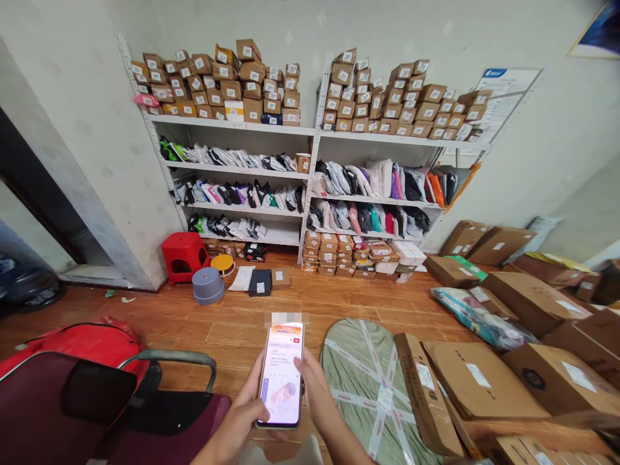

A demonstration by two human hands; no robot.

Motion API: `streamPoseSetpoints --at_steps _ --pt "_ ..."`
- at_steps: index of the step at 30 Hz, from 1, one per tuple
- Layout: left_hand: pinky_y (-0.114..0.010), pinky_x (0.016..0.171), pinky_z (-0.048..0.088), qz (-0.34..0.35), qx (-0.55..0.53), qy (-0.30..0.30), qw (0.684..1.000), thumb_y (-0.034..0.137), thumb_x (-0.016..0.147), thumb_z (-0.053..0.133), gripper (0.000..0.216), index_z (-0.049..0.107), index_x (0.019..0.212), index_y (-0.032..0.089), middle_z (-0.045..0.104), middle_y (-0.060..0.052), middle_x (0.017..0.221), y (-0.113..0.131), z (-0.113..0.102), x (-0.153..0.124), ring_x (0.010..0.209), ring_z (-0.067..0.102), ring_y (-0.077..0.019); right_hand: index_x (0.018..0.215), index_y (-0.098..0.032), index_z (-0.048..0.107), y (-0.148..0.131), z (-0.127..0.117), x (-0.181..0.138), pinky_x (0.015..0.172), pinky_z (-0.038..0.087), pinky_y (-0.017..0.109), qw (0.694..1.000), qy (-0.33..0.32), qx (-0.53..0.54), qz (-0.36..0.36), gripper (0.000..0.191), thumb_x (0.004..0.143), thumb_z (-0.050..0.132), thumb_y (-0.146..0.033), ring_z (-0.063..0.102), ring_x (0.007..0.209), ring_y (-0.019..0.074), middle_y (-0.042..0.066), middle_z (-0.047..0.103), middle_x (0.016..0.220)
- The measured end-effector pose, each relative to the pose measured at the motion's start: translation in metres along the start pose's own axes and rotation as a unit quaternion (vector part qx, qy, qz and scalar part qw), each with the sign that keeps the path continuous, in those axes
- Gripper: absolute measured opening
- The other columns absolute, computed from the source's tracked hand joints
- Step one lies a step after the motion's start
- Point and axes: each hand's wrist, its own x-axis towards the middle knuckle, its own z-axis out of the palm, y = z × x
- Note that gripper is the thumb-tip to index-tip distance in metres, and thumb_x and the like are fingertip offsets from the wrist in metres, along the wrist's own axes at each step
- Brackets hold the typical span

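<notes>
A smartphone (281, 381) with a lit screen is held upright in front of me, low in the middle of the head view. My left hand (245, 403) wraps round its left side, with the thumb over the lower left of the screen. My right hand (312, 384) grips the right edge, its thumb near the upper right of the screen. Text lines and a pale picture show on the display, too small to read. The fingers behind the phone are hidden.
White shelves (242, 169) along the wall bear boxes and bagged parcels. A red stool (185, 257) stands at their left end. An office chair (169, 413) is at my left. A round green taped package (356, 368) and large cartons (484, 378) lie at my right.
</notes>
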Motion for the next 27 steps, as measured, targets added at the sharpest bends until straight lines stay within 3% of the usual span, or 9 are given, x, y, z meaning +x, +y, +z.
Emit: streamPoseSetpoints --at_steps 4,9,17,20,27 --pt "-0.032 0.057 0.055 -0.003 -0.002 -0.014 1.0 0.012 0.057 0.049 0.108 -0.004 0.15 0.025 0.053 -0.01 0.13 0.002 0.001 -0.003 0.079 0.058 -0.0221 0.071 -0.013 0.064 -0.014 0.007 0.013 0.052 0.037 0.025 0.998 0.052 -0.015 0.012 0.066 0.056 0.064 -0.076 0.048 0.053 0.0137 0.001 0.06 0.056" --pt "-0.033 0.056 0.055 0.003 -0.002 -0.014 1.0 0.013 0.06 0.048 0.103 -0.001 0.15 0.024 0.054 -0.01 0.128 0.003 0.0 -0.003 0.072 0.057 -0.0198 0.068 -0.014 0.064 -0.007 0.008 0.009 0.057 0.041 0.025 0.996 0.084 -0.024 -0.023 0.064 0.057 0.062 -0.077 0.05 0.059 0.0149 0.002 0.062 0.062" --pt "-0.027 0.052 0.054 0.016 -0.035 -0.023 0.999 0.013 0.06 0.049 0.107 -0.008 0.149 0.026 0.05 -0.01 0.135 0.003 -0.002 -0.001 0.098 0.059 -0.0292 0.086 -0.015 0.068 0.014 0.005 0.001 0.06 0.045 0.026 0.998 0.05 -0.02 -0.024 0.05 0.069 0.06 -0.061 0.057 0.067 0.0179 0.003 0.067 0.073" --pt "-0.026 0.051 0.053 0.018 -0.042 -0.019 0.999 0.011 0.059 0.049 0.109 -0.013 0.148 0.025 0.051 -0.01 0.135 0.007 0.002 -0.003 0.1 0.059 -0.0293 0.083 -0.014 0.068 0.011 0.005 0.002 0.062 0.045 0.027 0.998 0.047 -0.026 -0.038 0.048 0.068 0.062 -0.06 0.059 0.069 0.0195 0.004 0.066 0.07" --pt "-0.028 0.054 0.054 0.011 -0.05 -0.026 0.998 0.012 0.06 0.05 0.108 -0.011 0.149 0.025 0.049 -0.009 0.138 0.008 0.002 -0.003 0.102 0.059 -0.0307 0.069 -0.015 0.063 0.004 0.01 0.004 0.051 0.041 0.024 0.998 0.061 -0.004 -0.021 0.055 0.063 0.065 -0.07 0.052 0.054 0.0141 0.0 0.061 0.057"
